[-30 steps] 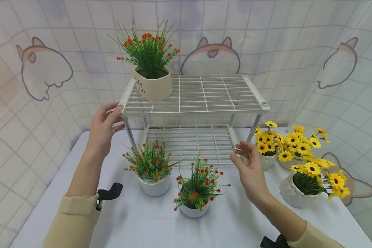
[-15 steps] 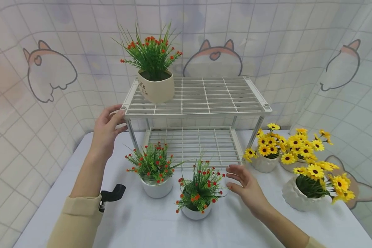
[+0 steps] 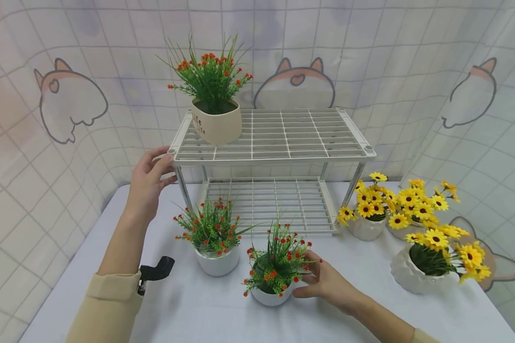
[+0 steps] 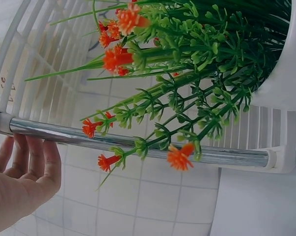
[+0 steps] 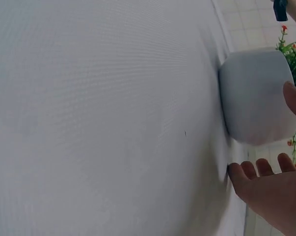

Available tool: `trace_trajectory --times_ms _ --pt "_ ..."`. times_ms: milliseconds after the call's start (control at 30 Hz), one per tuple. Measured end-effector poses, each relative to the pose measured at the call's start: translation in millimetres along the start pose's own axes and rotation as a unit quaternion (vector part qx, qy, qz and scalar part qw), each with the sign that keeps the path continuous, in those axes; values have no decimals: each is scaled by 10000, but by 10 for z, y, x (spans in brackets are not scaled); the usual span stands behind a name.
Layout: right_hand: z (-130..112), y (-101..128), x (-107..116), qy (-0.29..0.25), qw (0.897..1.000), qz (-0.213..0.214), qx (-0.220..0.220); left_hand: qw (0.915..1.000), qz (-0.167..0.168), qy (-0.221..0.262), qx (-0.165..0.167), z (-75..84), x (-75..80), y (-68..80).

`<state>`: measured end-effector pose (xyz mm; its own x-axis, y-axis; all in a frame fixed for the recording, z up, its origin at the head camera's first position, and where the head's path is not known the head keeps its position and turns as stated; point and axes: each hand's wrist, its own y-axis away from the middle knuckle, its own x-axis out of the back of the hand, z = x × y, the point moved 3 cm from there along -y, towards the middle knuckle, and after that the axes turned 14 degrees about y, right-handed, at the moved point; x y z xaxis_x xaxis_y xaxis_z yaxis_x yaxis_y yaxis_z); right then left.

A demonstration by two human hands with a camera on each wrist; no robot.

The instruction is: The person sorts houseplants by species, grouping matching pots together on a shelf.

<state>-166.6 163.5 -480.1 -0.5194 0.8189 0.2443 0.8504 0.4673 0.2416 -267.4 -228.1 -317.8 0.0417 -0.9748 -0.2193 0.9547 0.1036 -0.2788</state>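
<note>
- Head view: left hand [image 3: 148, 183] grips the front-left corner of the rack [image 3: 274, 153], thumb on the top rim, fingers curled under.
- Right hand [image 3: 328, 283] reaches the near pot [image 3: 269, 295] on the surface [image 3: 189, 309]; fingers relaxed beside its wall, not closed around it.
- Right wrist view: fingertips [image 5: 258, 169] lie just beside the pot [image 5: 255, 96].
- Second pot [image 3: 216, 259] stands left; a beige pot [image 3: 216, 125] sits on the top shelf.
</note>
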Motion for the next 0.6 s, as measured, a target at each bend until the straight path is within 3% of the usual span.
trace_trajectory --times_ms 133,267,400,600 --pt "10 -58 -105 -95 9997 -61 205 10000 15 6 5 0 3 -8" --pt "-21 -92 -167 239 9990 94 372 10000 -2 -50 -18 3 0 -12" --pt "-69 -119 -216 606 9973 216 352 10000 0 -3 -5 5 -3 -6" --pt "-78 -172 -281 584 9976 246 271 10000 8 -41 -24 -15 11 -5"
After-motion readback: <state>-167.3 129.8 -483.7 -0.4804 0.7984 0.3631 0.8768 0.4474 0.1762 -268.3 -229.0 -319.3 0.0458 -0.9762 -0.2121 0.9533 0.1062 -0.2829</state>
